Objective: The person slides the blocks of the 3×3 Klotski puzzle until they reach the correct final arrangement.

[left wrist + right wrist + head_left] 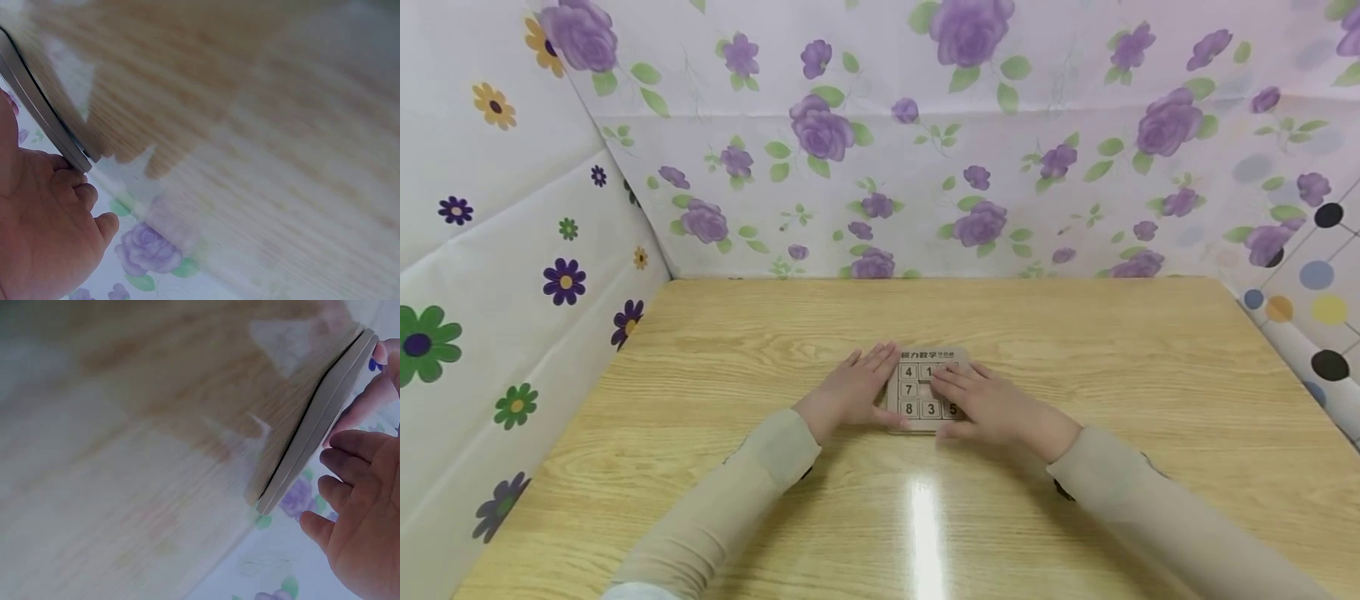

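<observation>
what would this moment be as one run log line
number puzzle: on wooden table | left hand: at puzzle's left edge | right hand: fingers over right-side tiles

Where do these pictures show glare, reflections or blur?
Head view: a bright streak of glare on the wooden table, number puzzle legible; left wrist view: flowered cloth mirrored faintly in the wooden table; right wrist view: table grain smeared and soft, number puzzle's edge crisper.

The number puzzle (922,397) is beige with black characters, the bench (850,500) yellow-brown wood-grain, the sleeves (715,492) beige, the rear covering (917,179) white with purple roses and green leaves, the left covering (512,275) white with multicoloured daisies, and the right covering (1296,333) white with multicoloured dots.
</observation>
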{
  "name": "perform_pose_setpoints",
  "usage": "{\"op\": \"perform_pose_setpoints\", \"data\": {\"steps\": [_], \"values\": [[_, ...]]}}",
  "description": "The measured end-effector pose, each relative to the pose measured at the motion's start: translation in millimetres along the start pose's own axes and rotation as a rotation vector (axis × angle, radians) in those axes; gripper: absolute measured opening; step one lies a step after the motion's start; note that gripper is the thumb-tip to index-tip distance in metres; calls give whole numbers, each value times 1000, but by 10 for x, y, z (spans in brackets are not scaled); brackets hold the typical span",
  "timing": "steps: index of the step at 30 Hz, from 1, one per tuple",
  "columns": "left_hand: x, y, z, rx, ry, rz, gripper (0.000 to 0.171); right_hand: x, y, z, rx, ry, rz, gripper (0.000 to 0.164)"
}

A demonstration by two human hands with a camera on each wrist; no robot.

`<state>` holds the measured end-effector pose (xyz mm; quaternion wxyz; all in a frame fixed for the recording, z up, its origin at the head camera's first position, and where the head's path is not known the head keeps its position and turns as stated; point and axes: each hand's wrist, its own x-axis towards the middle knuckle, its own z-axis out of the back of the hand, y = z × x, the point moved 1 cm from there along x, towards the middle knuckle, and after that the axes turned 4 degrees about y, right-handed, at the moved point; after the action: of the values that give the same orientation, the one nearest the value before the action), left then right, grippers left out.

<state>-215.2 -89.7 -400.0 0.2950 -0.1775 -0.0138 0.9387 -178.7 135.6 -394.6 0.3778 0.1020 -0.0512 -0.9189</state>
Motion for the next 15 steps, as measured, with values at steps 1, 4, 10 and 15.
{"op": "perform_pose_setpoints", "data": {"steps": [1,4,10,15], "values": [[0,1,-1,1,-1,1,116,19,-8,1,-6,0,-1,76],[7,8,-8,9,-2,4,116,63,-21,3,-12,-3,-5,77],[16,3,-27,7,-5,5,115,80,-14,-13,-22,22,-21,79],[7,11,-15,-8,-16,-2,116,39,47,-8,-17,43,-20,77]]}}
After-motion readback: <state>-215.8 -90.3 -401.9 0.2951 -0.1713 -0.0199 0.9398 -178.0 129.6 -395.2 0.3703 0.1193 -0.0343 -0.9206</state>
